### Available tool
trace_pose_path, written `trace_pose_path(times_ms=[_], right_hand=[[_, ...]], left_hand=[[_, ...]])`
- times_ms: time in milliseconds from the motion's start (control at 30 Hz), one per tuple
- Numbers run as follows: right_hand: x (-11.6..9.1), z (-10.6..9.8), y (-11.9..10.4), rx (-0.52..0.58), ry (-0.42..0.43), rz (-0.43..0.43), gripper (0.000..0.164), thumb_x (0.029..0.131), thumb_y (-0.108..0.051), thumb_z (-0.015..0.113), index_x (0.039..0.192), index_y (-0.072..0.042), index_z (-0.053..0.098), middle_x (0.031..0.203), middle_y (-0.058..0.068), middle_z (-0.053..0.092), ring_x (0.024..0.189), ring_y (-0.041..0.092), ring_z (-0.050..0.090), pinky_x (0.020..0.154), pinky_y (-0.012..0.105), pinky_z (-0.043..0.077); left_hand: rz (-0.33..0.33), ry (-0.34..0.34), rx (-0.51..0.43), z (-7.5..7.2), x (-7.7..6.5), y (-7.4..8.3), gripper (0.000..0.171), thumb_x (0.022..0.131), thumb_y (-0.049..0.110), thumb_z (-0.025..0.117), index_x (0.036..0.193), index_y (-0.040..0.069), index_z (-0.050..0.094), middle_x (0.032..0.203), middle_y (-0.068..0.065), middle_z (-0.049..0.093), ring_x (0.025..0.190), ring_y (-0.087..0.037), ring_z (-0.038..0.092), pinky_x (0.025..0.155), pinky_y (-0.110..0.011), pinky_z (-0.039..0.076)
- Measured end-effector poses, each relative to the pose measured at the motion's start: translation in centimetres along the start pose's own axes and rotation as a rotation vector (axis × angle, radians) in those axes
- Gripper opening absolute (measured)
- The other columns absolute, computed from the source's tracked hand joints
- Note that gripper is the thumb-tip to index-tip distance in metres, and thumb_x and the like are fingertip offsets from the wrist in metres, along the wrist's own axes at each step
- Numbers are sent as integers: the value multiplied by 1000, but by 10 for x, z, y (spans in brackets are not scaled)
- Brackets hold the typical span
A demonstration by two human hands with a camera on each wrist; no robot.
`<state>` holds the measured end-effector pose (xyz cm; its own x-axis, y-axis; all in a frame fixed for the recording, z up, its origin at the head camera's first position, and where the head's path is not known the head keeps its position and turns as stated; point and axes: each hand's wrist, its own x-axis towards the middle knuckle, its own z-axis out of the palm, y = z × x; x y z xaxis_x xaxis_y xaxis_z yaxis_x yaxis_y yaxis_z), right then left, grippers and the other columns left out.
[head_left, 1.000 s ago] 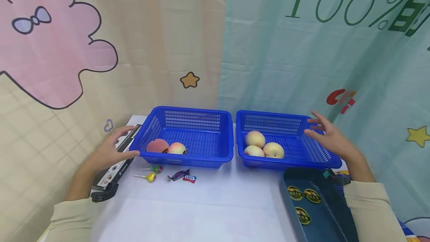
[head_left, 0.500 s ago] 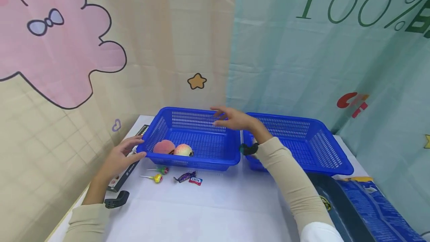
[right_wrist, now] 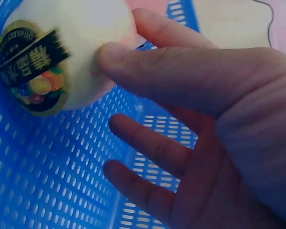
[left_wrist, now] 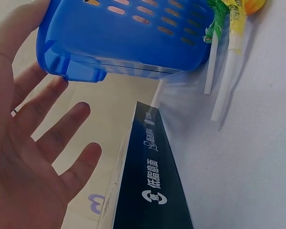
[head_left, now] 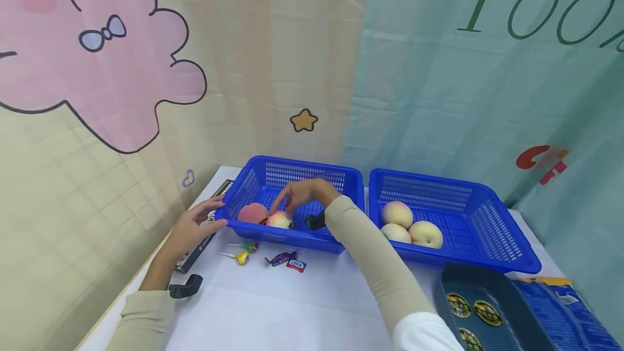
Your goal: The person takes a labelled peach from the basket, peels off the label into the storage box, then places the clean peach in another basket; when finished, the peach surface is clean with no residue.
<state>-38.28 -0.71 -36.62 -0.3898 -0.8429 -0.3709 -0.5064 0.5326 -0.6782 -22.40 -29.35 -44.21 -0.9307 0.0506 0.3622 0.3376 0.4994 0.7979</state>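
In the left blue basket (head_left: 302,238), my right hand (head_left: 304,194) reaches down to a pale pink-white peach (head_left: 280,221). In the right wrist view, the thumb and index finger pinch this peach (right_wrist: 93,78), which bears a black-and-gold label (right_wrist: 31,71); the other fingers stay spread. A redder peach (head_left: 252,213) lies beside it on the left. My left hand (head_left: 195,226) is at that basket's left corner. The left wrist view has its thumb against the basket wall (left_wrist: 133,43) and the remaining fingers loosely spread.
A second blue basket (head_left: 487,261) at right holds 3 pale peaches (head_left: 426,234). Lollipops (head_left: 242,257) and wrapped sweets (head_left: 283,258) lie in front. A dark box (left_wrist: 150,176) stands left. A dark tray (head_left: 517,307) with round labels and a blue bag (head_left: 565,307) lie right.
My right hand has swept left from the right basket into the left one and down onto the pale peach. The left hand remains at the basket corner. The head view has turned right.
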Motion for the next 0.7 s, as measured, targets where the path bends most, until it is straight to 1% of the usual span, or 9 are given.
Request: trace_pose_path(times_ms=[100, 200, 300, 367, 400, 467, 533, 600, 700], right_hand=[[0, 2, 8, -43, 14, 22, 35, 96, -1, 68, 125, -19, 74, 129, -4, 65, 133, 32, 49, 107, 47, 44], [-4, 1, 15, -71, 46, 90, 26, 100, -20, 65, 125, -21, 71, 129, -1, 64, 129, 30, 52, 103, 51, 47], [-8, 0, 24, -74, 87, 152, 34, 100, -37, 64, 130, -20, 66, 131, 2, 62, 123, 28, 56, 96, 51, 52], [-9, 0, 29, -57, 129, 144, 38, 100, -37, 64, 133, -18, 63, 131, 5, 61, 120, 27, 58, 94, 49, 54], [-9, 0, 31, -49, 153, 119, 36, 101, -32, 65, 133, -15, 62, 129, 7, 61, 118, 27, 58, 94, 48, 54], [-9, 0, 35, -23, 203, 45, 25, 101, -19, 65, 124, -10, 63, 121, 9, 63, 111, 26, 59, 93, 45, 54], [-8, 1, 36, -31, 242, -16, 11, 100, -10, 65, 110, -8, 65, 110, 8, 64, 105, 25, 58, 91, 42, 53], [-8, 3, 36, -27, 249, -56, 3, 99, -7, 64, 99, -9, 65, 102, 5, 64, 101, 26, 57, 91, 42, 52], [-8, 6, 33, -15, 224, -64, 7, 100, -10, 64, 95, -13, 68, 99, 1, 64, 102, 28, 57, 92, 45, 52]], left_hand=[[-7, -4, -12, 2, 1, -2, 45, 94, 19, 75, 133, 0, 61, 152, -18, 46, 138, -43, 42, 105, -60, 40], [-12, -3, -6, 2, 1, -3, 45, 95, 20, 75, 133, 1, 61, 153, -15, 46, 137, -41, 44, 105, -57, 41], [-9, 0, -7, 1, 2, -1, 46, 94, 21, 75, 134, 1, 60, 152, -14, 47, 136, -39, 45, 104, -57, 42], [-13, -4, -14, 2, 3, 1, 47, 94, 21, 75, 135, 1, 60, 153, -14, 47, 136, -38, 46, 105, -57, 41], [-17, -6, -18, 2, 3, 1, 48, 95, 21, 75, 135, 1, 59, 153, -14, 47, 136, -38, 46, 105, -57, 41], [-24, -8, -32, 2, 3, 1, 50, 95, 21, 75, 136, 0, 58, 153, -15, 46, 135, -39, 46, 106, -58, 40], [-31, -10, -38, 3, 3, 0, 51, 95, 22, 74, 137, -1, 57, 153, -16, 46, 134, -41, 47, 106, -57, 40], [-32, -9, -43, 3, 3, -1, 51, 95, 21, 74, 137, -2, 57, 152, -17, 46, 133, -42, 47, 106, -58, 40], [-27, -2, -39, 3, 2, -4, 49, 95, 20, 74, 136, -2, 57, 151, -18, 47, 132, -44, 48, 105, -57, 41]])
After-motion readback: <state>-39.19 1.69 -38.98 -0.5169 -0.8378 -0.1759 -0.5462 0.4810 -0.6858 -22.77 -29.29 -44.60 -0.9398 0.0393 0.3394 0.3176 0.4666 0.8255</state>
